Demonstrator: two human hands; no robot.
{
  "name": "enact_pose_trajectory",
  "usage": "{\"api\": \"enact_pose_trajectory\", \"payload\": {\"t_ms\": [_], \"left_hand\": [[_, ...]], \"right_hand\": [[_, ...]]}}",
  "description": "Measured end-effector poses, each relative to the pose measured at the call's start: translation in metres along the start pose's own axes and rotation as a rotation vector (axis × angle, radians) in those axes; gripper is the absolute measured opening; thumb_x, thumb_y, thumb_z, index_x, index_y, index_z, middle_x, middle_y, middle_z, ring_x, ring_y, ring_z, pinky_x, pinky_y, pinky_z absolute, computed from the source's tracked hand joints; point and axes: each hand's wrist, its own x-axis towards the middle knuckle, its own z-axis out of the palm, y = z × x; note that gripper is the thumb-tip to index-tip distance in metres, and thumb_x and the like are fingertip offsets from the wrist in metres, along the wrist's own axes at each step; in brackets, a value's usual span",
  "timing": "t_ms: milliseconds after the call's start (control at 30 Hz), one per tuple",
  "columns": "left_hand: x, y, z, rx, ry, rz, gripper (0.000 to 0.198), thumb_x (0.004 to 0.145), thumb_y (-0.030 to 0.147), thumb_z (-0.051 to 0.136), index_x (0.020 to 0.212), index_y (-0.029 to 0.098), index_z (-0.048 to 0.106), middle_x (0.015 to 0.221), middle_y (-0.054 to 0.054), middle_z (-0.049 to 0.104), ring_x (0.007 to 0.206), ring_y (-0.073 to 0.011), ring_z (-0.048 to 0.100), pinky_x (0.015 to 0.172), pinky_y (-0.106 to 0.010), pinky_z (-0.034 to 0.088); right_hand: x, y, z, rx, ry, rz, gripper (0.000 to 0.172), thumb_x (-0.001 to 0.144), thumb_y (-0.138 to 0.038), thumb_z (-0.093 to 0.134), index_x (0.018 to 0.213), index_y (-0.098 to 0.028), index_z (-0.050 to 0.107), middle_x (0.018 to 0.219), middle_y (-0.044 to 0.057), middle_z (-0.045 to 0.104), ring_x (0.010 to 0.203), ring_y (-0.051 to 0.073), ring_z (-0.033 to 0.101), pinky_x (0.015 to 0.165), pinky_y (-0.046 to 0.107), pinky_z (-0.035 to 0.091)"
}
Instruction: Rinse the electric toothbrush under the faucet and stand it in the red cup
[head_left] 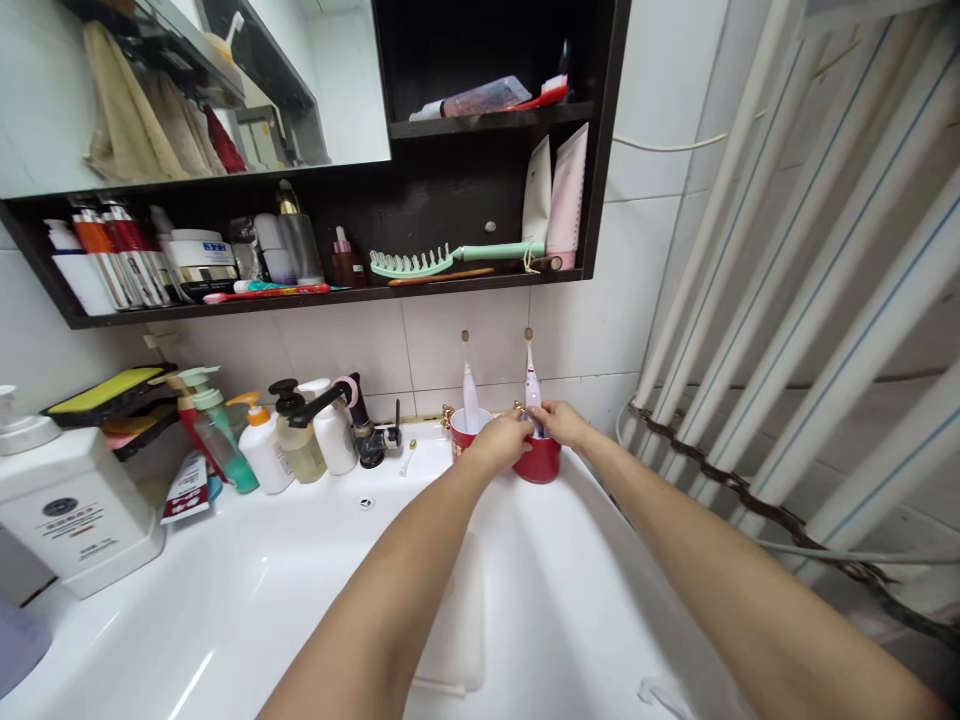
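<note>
Two red cups stand at the back right of the white sink [247, 600], each with an electric toothbrush upright in it. My left hand [501, 442] curls over the rim of the right red cup [540, 462]. My right hand [561, 422] is closed around the lower part of the right toothbrush [531, 380] where it enters that cup. The left cup [460, 440] with its toothbrush [470, 395] is partly hidden behind my left hand. Both forearms stretch forward across the basin.
A black faucet [352, 410] and several pump bottles [262, 445] line the sink's back edge. A white container [75, 515] sits at left. The dark shelf [322, 295] above holds a green comb [420, 262] and cosmetics. White pipes [787, 330] run along the right wall.
</note>
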Motion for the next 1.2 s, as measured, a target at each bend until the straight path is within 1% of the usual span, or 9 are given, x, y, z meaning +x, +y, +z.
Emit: {"api": "enact_pose_trajectory", "payload": {"t_ms": [133,267,400,500,633,733,833,1000,1200], "left_hand": [[-0.017,-0.006,-0.002,0.140,0.169,-0.001,0.025,0.066,0.011,0.040,0.088,0.017,0.049,0.112,-0.006,0.039,0.100,-0.0171,0.037,0.080,-0.031,0.032],[-0.042,-0.027,-0.006,0.152,0.390,-0.242,0.032,0.062,0.017,0.048,0.094,0.015,0.047,0.115,-0.010,0.036,0.106,-0.0203,0.030,0.087,-0.034,0.025],[-0.055,-0.040,-0.007,-0.015,0.312,-0.390,0.020,0.056,0.015,0.054,0.076,0.013,0.054,0.120,-0.013,0.029,0.107,-0.0228,0.029,0.085,-0.031,0.027],[-0.068,-0.034,-0.006,-0.096,0.311,-0.414,0.014,0.055,0.013,0.054,0.069,0.011,0.055,0.120,-0.016,0.028,0.106,-0.0237,0.031,0.085,-0.031,0.027],[-0.108,-0.017,0.000,-0.170,0.343,-0.406,0.012,0.055,0.011,0.053,0.066,0.011,0.054,0.122,-0.014,0.026,0.108,-0.0230,0.030,0.087,-0.030,0.025],[-0.143,-0.007,0.008,-0.222,0.334,-0.399,0.012,0.054,0.009,0.052,0.066,0.012,0.054,0.122,-0.012,0.027,0.109,-0.0220,0.029,0.087,-0.030,0.025],[-0.170,0.000,0.016,-0.274,0.336,-0.401,0.014,0.052,0.007,0.051,0.064,0.013,0.054,0.120,-0.012,0.031,0.108,-0.0224,0.030,0.086,-0.032,0.026],[-0.195,0.005,0.025,-0.346,0.348,-0.446,0.013,0.050,0.003,0.049,0.057,0.014,0.052,0.118,-0.010,0.034,0.106,-0.0236,0.033,0.085,-0.033,0.027],[-0.205,0.005,0.033,-0.323,0.317,-0.488,0.017,0.049,0.004,0.051,0.062,0.014,0.054,0.121,-0.010,0.030,0.110,-0.0230,0.026,0.087,-0.031,0.025]], "right_hand": [[0.003,0.003,0.001,0.003,-0.014,-0.022,0.026,0.075,-0.027,0.039,0.097,-0.014,0.045,0.096,0.004,0.049,0.081,0.014,0.049,0.068,0.033,0.042],[-0.001,0.001,-0.004,-0.001,0.081,-0.063,0.026,0.075,-0.027,0.039,0.095,-0.014,0.045,0.096,0.004,0.050,0.081,0.013,0.050,0.069,0.033,0.041],[-0.017,-0.014,-0.002,-0.037,0.334,-0.133,0.031,0.073,-0.029,0.038,0.099,-0.013,0.045,0.102,0.010,0.049,0.092,0.019,0.045,0.080,0.035,0.032],[-0.038,-0.026,0.017,-0.071,0.405,-0.218,0.036,0.071,-0.030,0.036,0.101,-0.013,0.044,0.102,0.011,0.050,0.092,0.019,0.045,0.082,0.032,0.030],[-0.067,-0.031,0.063,-0.101,0.278,-0.269,0.042,0.065,-0.034,0.042,0.099,-0.010,0.047,0.093,0.011,0.055,0.082,0.017,0.051,0.074,0.028,0.037],[-0.084,-0.029,0.094,-0.124,0.167,-0.267,0.046,0.061,-0.035,0.047,0.097,-0.008,0.049,0.095,0.014,0.054,0.084,0.019,0.050,0.073,0.029,0.037],[-0.098,-0.028,0.116,-0.140,0.055,-0.277,0.037,0.058,-0.034,0.051,0.086,-0.012,0.056,0.088,0.010,0.058,0.080,0.019,0.052,0.070,0.028,0.037],[-0.118,-0.025,0.137,-0.154,-0.049,-0.306,0.015,0.055,-0.026,0.053,0.064,-0.016,0.058,0.065,0.003,0.061,0.061,0.015,0.053,0.058,0.024,0.038],[-0.129,-0.041,0.133,-0.060,0.034,-0.351,0.017,0.064,-0.025,0.043,0.075,-0.015,0.051,0.071,0.004,0.058,0.065,0.015,0.052,0.060,0.025,0.038]]}}
